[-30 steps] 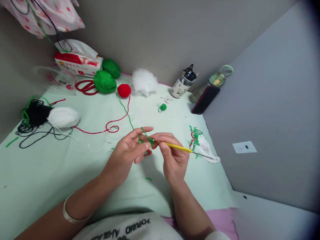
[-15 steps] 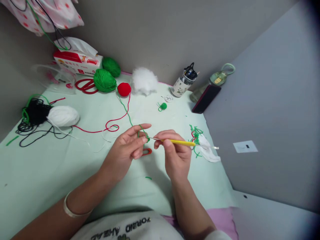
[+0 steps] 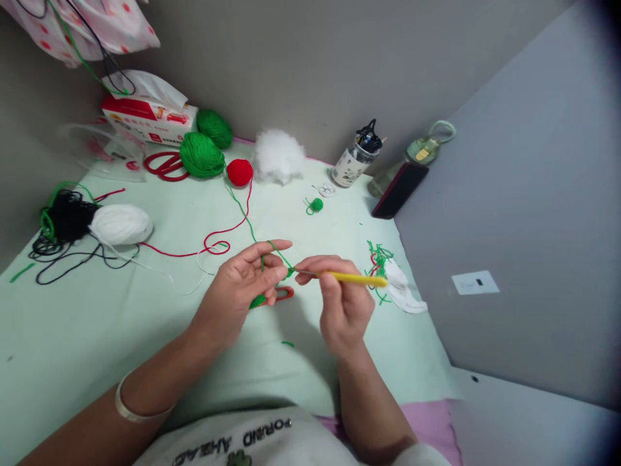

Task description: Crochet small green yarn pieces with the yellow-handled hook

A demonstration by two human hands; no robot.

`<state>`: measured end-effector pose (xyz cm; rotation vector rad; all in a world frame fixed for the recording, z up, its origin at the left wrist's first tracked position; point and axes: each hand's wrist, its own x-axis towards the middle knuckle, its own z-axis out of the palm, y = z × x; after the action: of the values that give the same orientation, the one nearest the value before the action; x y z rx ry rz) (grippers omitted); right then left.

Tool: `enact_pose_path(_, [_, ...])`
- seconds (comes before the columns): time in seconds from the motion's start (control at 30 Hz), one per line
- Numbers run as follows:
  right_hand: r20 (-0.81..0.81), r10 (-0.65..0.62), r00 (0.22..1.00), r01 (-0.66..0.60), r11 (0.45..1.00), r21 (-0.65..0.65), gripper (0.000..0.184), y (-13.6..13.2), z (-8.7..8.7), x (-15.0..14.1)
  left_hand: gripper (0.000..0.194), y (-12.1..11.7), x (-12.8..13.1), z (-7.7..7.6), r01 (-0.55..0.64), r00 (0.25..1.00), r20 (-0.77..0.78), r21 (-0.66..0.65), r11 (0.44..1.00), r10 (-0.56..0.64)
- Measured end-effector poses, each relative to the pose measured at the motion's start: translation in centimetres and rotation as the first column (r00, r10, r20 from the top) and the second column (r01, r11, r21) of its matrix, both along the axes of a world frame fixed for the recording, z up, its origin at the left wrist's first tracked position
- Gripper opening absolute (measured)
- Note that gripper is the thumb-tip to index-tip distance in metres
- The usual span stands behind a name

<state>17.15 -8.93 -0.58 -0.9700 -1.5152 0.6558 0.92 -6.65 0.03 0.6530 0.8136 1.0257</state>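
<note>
Between thumb and fingers, my left hand [image 3: 245, 281] pinches a small piece of green crochet work [image 3: 289, 273], mostly covered by the fingers. A strand of green yarn [image 3: 250, 225] runs over the raised index finger and back to the green yarn ball [image 3: 202, 155]. My right hand [image 3: 342, 294] is closed around a crochet hook [image 3: 356, 278] with a yellow handle, its metal tip at the green work. Below the left fingers lies a red-orange handled tool [image 3: 285, 294], partly hidden, with a bit of green beside it.
A red yarn ball [image 3: 239, 173], white stuffing [image 3: 278, 156], a tissue box [image 3: 150, 123] and red-handled scissors [image 3: 165, 166] stand at the back. White yarn [image 3: 122, 224] lies left. A jar [image 3: 353, 162], a phone [image 3: 400, 191] and yarn scraps [image 3: 379, 265] are on the right.
The hook was drawn slightly right, away from the left fingers, and its tip is now back at the green work. More green shows below my left hand.
</note>
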Motion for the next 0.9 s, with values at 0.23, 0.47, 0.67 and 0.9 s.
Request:
enact_pose_path(0.23, [0.277, -0.164, 0.947, 0.098, 0.966, 0.238, 0.03, -0.1, -0.6, -0.3, 0.036, 0.3, -0.1, -0.5, 0.121, 0.978, 0.185, -0.127, 0.984, -0.097])
enact_pose_path(0.47, [-0.203, -0.002, 0.979, -0.02, 0.994, -0.107, 0.017, 0.7, 0.1, -0.4, 0.028, 0.1, 0.2, 0.3, 0.08, 0.989, 0.127, -0.071, 0.994, -0.07])
enact_pose_path(0.67, [0.121, -0.103, 0.987, 0.097, 0.994, 0.054, 0.026, 0.0, -0.5, -0.9, 0.031, -0.1, 0.7, 0.1, 0.023, 0.996, 0.085, -0.052, 0.998, -0.019])
enact_pose_path(0.9, [-0.033, -0.1, 0.994, 0.099, 0.995, -0.033, 0.019, 0.5, -0.2, 0.3, 0.028, 0.5, 0.1, -0.1, 0.064, 0.976, 0.217, -0.199, 0.978, -0.02])
